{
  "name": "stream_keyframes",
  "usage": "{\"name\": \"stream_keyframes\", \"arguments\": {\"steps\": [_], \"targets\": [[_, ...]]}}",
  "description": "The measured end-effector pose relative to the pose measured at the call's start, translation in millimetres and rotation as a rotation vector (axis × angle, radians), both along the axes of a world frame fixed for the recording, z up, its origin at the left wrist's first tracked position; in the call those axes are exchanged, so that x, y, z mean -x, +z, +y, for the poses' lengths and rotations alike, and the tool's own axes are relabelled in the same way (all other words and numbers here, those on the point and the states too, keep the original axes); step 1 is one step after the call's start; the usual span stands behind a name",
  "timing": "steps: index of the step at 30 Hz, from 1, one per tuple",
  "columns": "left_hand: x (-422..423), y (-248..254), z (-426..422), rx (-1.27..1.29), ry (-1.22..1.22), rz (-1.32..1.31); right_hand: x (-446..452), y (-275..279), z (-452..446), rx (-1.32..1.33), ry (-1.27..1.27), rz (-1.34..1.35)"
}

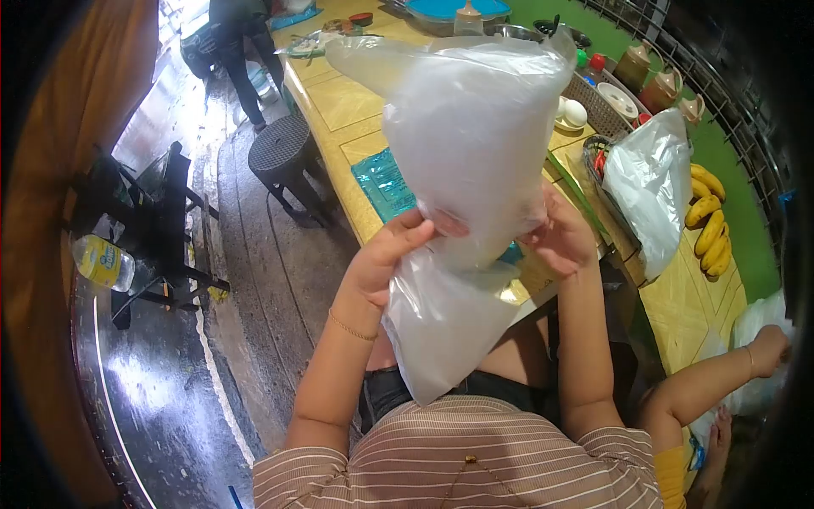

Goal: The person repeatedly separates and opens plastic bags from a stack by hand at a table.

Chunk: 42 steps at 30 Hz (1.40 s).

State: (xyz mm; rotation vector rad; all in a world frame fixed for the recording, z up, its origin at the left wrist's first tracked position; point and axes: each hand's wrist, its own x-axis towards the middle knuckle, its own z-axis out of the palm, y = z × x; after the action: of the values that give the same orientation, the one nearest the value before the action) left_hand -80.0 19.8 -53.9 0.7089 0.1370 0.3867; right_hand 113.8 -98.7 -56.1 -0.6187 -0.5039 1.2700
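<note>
In front of my chest I hold a bundle of translucent white plastic bags (479,144), broad at the top and gathered toward the middle, its lower end hanging to my lap. My left hand (394,250) pinches the left side, with some fingers showing faintly through the plastic. On the opposite side my right hand (562,236) grips the plastic, its fingertips partly hidden behind it. Behind the bundle, a shiny teal packet (381,182) lies on the yellow table (339,102), partly covered from view.
Along the table's right side are a white plastic bag (649,187) over a basket, bananas (710,225), eggs (574,114) and bottles. Another person's arm (708,382) reaches in at lower right. A dark stool (284,148) stands left; a person (242,55) stands beyond.
</note>
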Motion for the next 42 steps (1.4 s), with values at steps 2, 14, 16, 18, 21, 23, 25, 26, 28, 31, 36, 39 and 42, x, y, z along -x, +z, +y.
{"name": "stream_keyframes", "arguments": {"steps": [2, 14, 16, 18, 21, 23, 25, 26, 28, 31, 36, 39, 42], "targets": [[-3.2, -8.8, 3.0, -0.041, 0.004, 0.021, 10.0, -4.0, -3.5, -0.043, -0.135, -0.128], [-16.1, -40.4, 14.6, 0.150, 0.214, 0.218, 30.8, -36.2, -3.0, 0.134, -0.314, -0.382], [-15.4, -43.8, 17.6, 0.186, 0.181, 0.197, 30.0, -37.9, -2.8, 0.132, -0.301, -0.345], [-10.5, -39.3, 13.3, 0.107, 0.189, 0.254, 27.8, -42.7, -4.7, 0.185, -0.249, -0.237], [-3.0, -42.5, 12.9, -0.153, 0.103, 0.337, 26.4, -44.6, -7.8, 0.178, -0.228, -0.198], [-1.8, -39.3, 4.8, -0.354, 0.059, 0.405, 25.2, -45.5, -8.3, 0.217, -0.235, -0.217], [0.6, -34.3, 3.0, -0.440, 0.050, 0.452, 24.9, -44.3, -6.6, 0.249, -0.238, -0.238], [1.7, -33.6, 2.7, -0.524, 0.042, 0.496, 25.7, -42.9, -6.7, 0.264, -0.246, -0.261], [2.2, -37.7, 3.3, -0.541, 0.060, 0.515, 25.6, -43.3, -6.7, 0.281, -0.254, -0.284], [1.6, -43.8, 4.4, -0.510, 0.104, 0.523, 23.8, -46.6, -7.0, 0.256, -0.254, -0.309], [4.4, -52.8, 24.4, 0.140, 0.109, 0.205, 19.8, -43.8, -10.5, 0.214, -0.169, 0.059], [-5.5, -29.5, 33.5, 0.371, 0.047, 0.117, 1.7, -38.7, -8.4, 0.163, -0.077, 0.136], [-18.1, -27.8, 46.6, 0.297, 0.040, 0.076, -8.2, -30.1, 1.5, 0.205, -0.076, 0.129]]}}
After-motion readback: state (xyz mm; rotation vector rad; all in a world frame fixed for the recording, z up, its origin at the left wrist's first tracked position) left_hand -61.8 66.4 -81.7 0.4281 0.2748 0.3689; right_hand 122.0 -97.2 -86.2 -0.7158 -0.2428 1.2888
